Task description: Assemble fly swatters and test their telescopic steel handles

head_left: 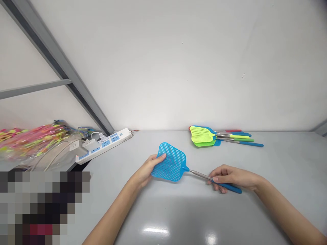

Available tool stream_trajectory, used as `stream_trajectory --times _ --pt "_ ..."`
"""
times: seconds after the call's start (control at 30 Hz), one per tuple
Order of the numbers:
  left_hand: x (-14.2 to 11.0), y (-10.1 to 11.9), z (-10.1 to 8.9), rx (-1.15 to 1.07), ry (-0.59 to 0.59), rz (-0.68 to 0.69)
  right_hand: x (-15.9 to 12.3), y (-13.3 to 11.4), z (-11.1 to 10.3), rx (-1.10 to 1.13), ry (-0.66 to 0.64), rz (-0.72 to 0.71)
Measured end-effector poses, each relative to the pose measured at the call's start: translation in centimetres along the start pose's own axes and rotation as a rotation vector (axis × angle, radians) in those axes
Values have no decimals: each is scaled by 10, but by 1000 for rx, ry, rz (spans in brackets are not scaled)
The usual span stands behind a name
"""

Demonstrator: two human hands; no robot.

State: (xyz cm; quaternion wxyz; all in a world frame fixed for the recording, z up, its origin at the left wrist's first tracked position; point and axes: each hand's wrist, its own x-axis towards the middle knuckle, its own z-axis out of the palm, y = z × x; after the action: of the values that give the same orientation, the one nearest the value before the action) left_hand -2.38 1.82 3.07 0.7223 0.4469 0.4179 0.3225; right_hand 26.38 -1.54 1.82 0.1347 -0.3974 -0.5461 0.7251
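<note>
A blue plastic fly swatter lies across my two hands, just above the grey table top. My left hand grips the edge of its perforated square head, with the fingers on top of the mesh. My right hand is closed around the telescopic steel shaft where it meets the blue handle. The swatter is held flat, and its handle end sticks out past my right hand. Behind them, a small pile of swatters with yellow-green and blue heads lies at the table's far edge.
A white power strip with plugs in it lies at the far left of the table. Beyond it is a clear plastic bag of pink and yellow items. A white wall with a grey metal strut rises behind. The lower left is pixelated.
</note>
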Motion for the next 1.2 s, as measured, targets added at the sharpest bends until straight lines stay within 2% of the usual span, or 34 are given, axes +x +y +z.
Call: stream_trajectory --times 0.2,0.33,0.8,1.2 --pt "0 -14 14 21 -56 -30 16 -1 28 59 19 -67" --pt "1 -22 21 30 -33 -50 21 2 37 89 36 -54" --pt "0 -30 29 22 -6 -22 22 6 37 155 74 -1" --pt "-2 -39 35 98 40 26 23 15 30 262 6 20"
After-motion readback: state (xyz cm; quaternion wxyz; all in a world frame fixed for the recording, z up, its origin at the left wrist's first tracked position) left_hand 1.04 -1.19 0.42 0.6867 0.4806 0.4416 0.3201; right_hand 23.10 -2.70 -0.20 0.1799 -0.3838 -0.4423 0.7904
